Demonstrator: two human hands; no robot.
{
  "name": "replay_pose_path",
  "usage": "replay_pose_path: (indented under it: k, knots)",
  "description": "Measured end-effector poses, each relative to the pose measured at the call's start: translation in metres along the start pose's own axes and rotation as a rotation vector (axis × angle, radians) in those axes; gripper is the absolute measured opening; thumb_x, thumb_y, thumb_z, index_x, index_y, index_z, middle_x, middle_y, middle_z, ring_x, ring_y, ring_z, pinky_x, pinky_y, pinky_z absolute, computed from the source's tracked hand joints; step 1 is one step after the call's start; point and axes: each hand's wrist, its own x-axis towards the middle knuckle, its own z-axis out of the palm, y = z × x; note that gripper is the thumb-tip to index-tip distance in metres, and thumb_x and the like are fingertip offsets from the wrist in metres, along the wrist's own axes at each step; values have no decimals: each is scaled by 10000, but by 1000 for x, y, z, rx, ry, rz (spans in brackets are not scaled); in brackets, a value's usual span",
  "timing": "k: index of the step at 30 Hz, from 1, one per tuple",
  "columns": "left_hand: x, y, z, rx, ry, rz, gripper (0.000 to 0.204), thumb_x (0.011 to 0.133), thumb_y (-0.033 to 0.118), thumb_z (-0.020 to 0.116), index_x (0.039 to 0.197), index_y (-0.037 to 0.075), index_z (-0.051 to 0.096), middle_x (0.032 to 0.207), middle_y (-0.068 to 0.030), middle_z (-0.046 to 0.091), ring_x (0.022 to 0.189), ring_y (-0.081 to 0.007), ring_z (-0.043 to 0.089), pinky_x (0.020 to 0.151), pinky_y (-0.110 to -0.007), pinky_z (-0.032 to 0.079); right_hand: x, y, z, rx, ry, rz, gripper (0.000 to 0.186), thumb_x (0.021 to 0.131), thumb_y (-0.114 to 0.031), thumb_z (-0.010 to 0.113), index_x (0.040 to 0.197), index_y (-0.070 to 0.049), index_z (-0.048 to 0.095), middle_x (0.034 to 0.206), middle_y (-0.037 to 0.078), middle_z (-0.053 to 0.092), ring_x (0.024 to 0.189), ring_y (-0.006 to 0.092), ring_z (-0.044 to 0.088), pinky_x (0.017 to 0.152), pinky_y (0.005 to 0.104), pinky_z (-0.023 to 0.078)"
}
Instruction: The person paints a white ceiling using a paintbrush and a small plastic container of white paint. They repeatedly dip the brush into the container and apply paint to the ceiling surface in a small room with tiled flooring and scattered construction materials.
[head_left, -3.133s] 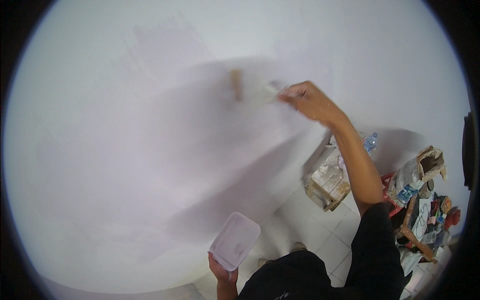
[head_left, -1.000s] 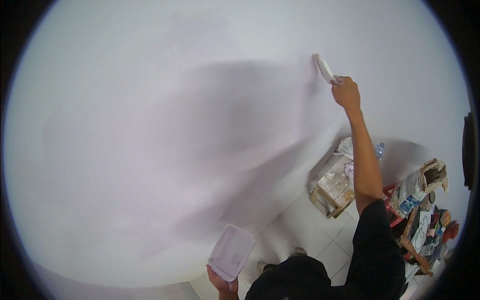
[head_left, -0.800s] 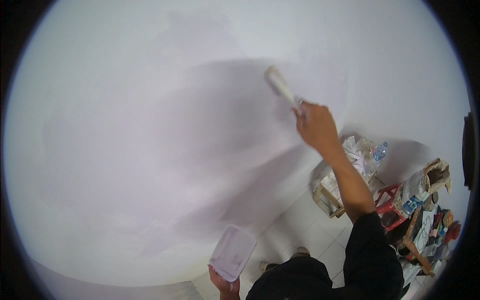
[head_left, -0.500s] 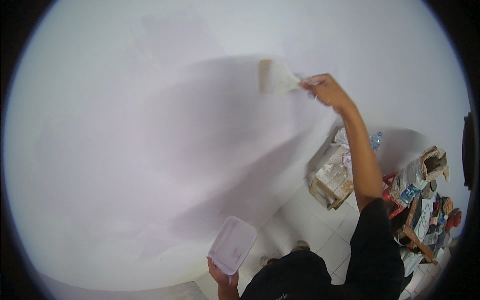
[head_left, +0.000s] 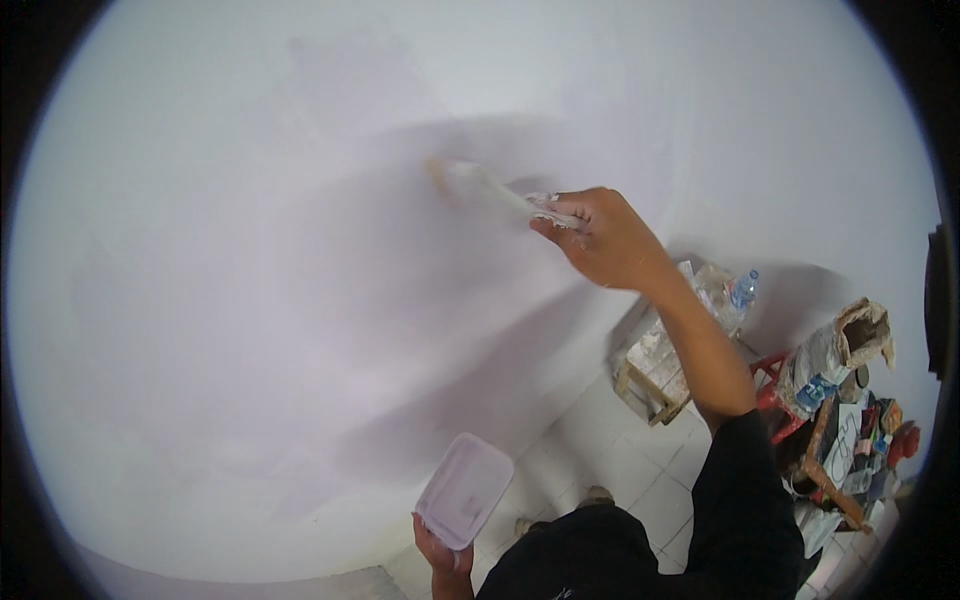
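Observation:
My right hand (head_left: 603, 238), raised in front of the wall, is closed on the handle of a wide pale paintbrush (head_left: 475, 182); its tan bristles are blurred at the wall (head_left: 230, 270), which carries uneven patches of pale lilac over white. The shadows of my arm and the brush fall across that wall. Down at the lower middle, my left hand (head_left: 440, 545) grips a shallow lilac-coated plastic tray (head_left: 465, 485) by its near corner, with paint marks on the fingers.
At the right corner stand a paint-spattered wooden stool (head_left: 647, 380) with bags and a plastic bottle (head_left: 742, 290), a torn sack (head_left: 830, 355), a red plastic stool (head_left: 770, 400) and a cluttered small table (head_left: 820, 470). Below are floor tiles (head_left: 660, 480) and my feet.
My right hand has swept the brush leftward and slightly down across the wall from farther right. The left hand with the tray has shifted only slightly.

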Motion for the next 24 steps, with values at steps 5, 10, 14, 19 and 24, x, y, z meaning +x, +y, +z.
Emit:
replay_pose_path:
  k: [5,10,14,19,24]
  knots:
    - [5,1,14,-17,-25,3,568,1004,439,264,1392,39,377,1392,-141,457,1280,-348,442,1066,-526,344,42,57,-43,226,4,377,223,900,-249,640,1013,-80,731,616,-55,487,480,48,328,430,240,298]
    - [-5,-3,0,111,49,64,574,1001,442,270,1395,37,371,1392,-143,457,1274,-348,448,1061,-523,354,61,124,-81,-399,483,419,276,845,-275,644,1032,-82,711,715,105,635,573,242,576,544,361,473]
    - [-5,-7,8,-18,-2,35,573,1001,440,267,1396,37,369,1391,-145,456,1279,-342,444,1057,-520,360,67,128,-51,-624,507,199,264,850,-216,600,1040,-59,693,878,206,670,854,418,634,799,464,521]
    - [-14,-3,-4,96,33,70,572,996,445,278,1394,45,375,1388,-142,459,1274,-337,449,1051,-518,364,-4,-21,52,-480,365,-207,187,855,-170,585,978,-46,652,719,162,631,602,351,617,568,449,510]
    - [-2,-6,10,-42,16,1,550,1001,423,284,1380,37,382,1376,-148,465,1265,-341,452,1056,-518,360,-46,-83,82,-99,-182,-311,131,853,-139,615,927,-41,661,651,141,615,559,338,601,561,442,483]
